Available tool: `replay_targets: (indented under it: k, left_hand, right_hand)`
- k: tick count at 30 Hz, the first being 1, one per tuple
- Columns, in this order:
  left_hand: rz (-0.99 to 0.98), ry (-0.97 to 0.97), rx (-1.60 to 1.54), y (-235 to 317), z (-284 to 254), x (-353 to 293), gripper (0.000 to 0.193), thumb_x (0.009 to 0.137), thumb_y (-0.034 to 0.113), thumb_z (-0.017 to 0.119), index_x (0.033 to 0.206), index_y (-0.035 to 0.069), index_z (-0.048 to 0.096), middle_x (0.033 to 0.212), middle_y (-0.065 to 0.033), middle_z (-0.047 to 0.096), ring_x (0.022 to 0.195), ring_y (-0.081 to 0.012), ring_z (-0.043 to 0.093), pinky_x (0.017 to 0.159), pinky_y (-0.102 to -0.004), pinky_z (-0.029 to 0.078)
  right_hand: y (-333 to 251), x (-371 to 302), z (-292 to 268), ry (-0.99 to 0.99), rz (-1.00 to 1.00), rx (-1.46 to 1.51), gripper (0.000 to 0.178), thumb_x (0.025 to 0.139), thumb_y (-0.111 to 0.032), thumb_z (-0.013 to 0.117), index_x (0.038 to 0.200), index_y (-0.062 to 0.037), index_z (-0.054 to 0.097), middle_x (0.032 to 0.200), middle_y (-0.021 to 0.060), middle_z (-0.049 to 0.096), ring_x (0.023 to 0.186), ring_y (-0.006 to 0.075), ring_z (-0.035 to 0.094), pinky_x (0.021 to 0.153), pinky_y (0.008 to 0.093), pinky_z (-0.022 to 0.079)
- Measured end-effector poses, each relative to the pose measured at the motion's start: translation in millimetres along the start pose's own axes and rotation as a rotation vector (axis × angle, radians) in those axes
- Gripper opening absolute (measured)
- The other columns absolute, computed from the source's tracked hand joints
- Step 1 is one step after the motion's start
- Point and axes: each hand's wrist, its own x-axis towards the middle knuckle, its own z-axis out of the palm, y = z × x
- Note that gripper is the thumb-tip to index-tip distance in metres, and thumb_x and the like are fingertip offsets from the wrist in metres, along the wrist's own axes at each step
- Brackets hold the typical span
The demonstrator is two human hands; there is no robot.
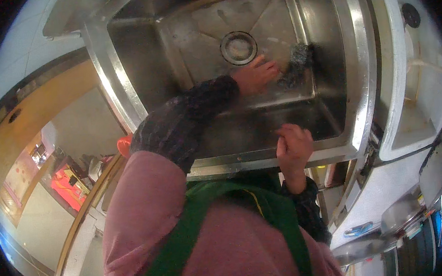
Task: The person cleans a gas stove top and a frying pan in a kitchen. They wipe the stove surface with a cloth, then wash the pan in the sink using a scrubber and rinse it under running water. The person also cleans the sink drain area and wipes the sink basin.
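Note:
My left hand (256,77) reaches down into a steel sink (192,41), its fingers stretched out toward the right. Just beyond the fingertips lies a dark grey, blurry clump (297,65) that looks like a scouring pad, against the right side of the basin floor. Whether the fingers touch it I cannot tell. Above my left hand is the round drain (239,48) with its strainer. My right hand (294,148) hovers over the sink's near edge, fingers loosely curled, with nothing visible in them. Dark sleeve covers reach to both wrists.
A white basin (412,128) adjoins the sink on the right. Pots (401,212) and a pan (362,249) stand at the lower right. To the left are a wooden-edged opening and a red-orange package (70,187). The steel rim (359,75) borders the basin.

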Motion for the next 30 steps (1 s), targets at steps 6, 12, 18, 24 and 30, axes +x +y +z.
replay_targets:
  k: [6, 12, 18, 24, 30]
  left_hand:
    - [-0.469, -0.063, -0.223, -13, -33, -44, 0.07, 0.084, 0.036, 0.06, 0.14, 0.004, 0.034, 0.148, -0.013, 0.032, 0.139, -0.0303, 0.024, 0.112, -0.0542, 0.018]
    - [-0.461, 0.054, -0.123, -42, -20, -44, 0.059, 0.083, 0.029, 0.061, 0.131, -0.001, 0.043, 0.138, -0.0173, 0.04, 0.135, -0.0309, 0.03, 0.109, -0.0451, 0.028]
    - [-0.279, 0.094, -0.052, -60, 21, -42, 0.042, 0.087, 0.027, 0.057, 0.118, 0.0, 0.051, 0.123, -0.0157, 0.048, 0.116, -0.0329, 0.044, 0.1, -0.0418, 0.037]
    - [-0.342, -0.086, -0.263, -58, 19, -50, 0.037, 0.087, 0.029, 0.058, 0.11, 0.001, 0.053, 0.118, -0.0151, 0.05, 0.111, -0.0329, 0.046, 0.096, -0.042, 0.04]
    - [-0.302, 0.004, -0.153, -56, 13, -46, 0.044, 0.089, 0.031, 0.056, 0.12, 0.001, 0.05, 0.127, -0.0192, 0.048, 0.121, -0.0367, 0.043, 0.103, -0.0462, 0.035]
  right_hand:
    - [-3, 2, -2, -0.035, 0.038, -0.012, 0.02, 0.066, 0.004, 0.062, 0.082, -0.0085, 0.064, 0.087, 0.0082, 0.064, 0.075, 0.0274, 0.058, 0.067, 0.0367, 0.043]
    - [-5, 2, -1, -0.031, 0.043, 0.004, 0.019, 0.067, 0.003, 0.063, 0.081, -0.0095, 0.064, 0.088, 0.0073, 0.065, 0.074, 0.0275, 0.058, 0.067, 0.0371, 0.043]
    - [-4, 2, -2, -0.094, 0.039, -0.043, 0.017, 0.068, -0.002, 0.063, 0.083, -0.0097, 0.065, 0.091, 0.0068, 0.065, 0.077, 0.0281, 0.059, 0.069, 0.0395, 0.044]
    - [-6, 3, -2, -0.056, 0.037, -0.026, 0.02, 0.068, 0.003, 0.061, 0.083, -0.0103, 0.064, 0.09, 0.0075, 0.064, 0.076, 0.028, 0.058, 0.068, 0.0375, 0.043]
    - [-7, 3, 0, -0.058, 0.042, -0.051, 0.019, 0.068, 0.003, 0.061, 0.082, -0.0099, 0.064, 0.09, 0.0082, 0.065, 0.077, 0.0277, 0.058, 0.069, 0.037, 0.043]
